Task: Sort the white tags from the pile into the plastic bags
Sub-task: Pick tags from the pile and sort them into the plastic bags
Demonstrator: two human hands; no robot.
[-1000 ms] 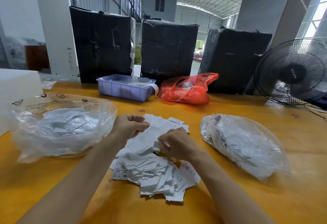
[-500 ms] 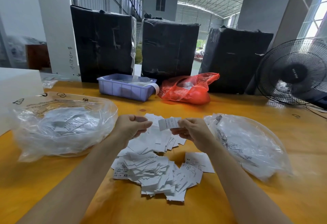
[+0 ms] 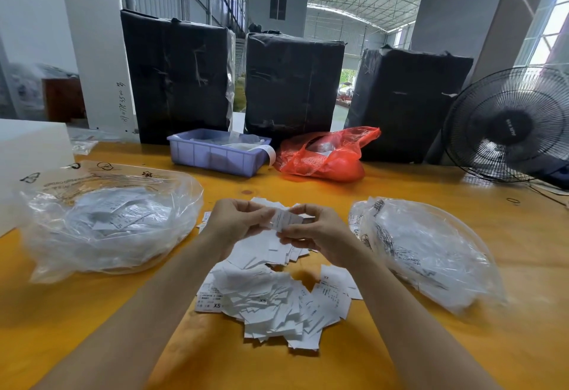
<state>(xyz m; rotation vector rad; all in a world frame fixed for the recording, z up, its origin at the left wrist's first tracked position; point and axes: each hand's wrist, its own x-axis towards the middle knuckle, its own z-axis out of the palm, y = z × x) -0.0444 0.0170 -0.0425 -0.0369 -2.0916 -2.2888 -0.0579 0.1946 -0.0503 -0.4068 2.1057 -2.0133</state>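
Observation:
A loose pile of white tags (image 3: 271, 300) lies on the yellow table (image 3: 462, 352) in front of me. Above its far part, my left hand (image 3: 237, 223) and my right hand (image 3: 314, 235) meet and both pinch one white tag (image 3: 288, 220) between their fingertips. A clear plastic bag (image 3: 107, 220) holding tags sits to the left of the pile. Another clear plastic bag (image 3: 428, 251) with tags lies to the right.
A lilac plastic bin (image 3: 215, 154) and a red plastic bag (image 3: 326, 155) stand behind the pile. Three black wrapped bales (image 3: 292, 85) line the table's far edge. A black fan (image 3: 511, 125) is at the right, a white box (image 3: 27, 155) at the left.
My right hand lifted a tag off the pile, then swung left with it. The tag is now pinched by both hands, where before only the right held it.

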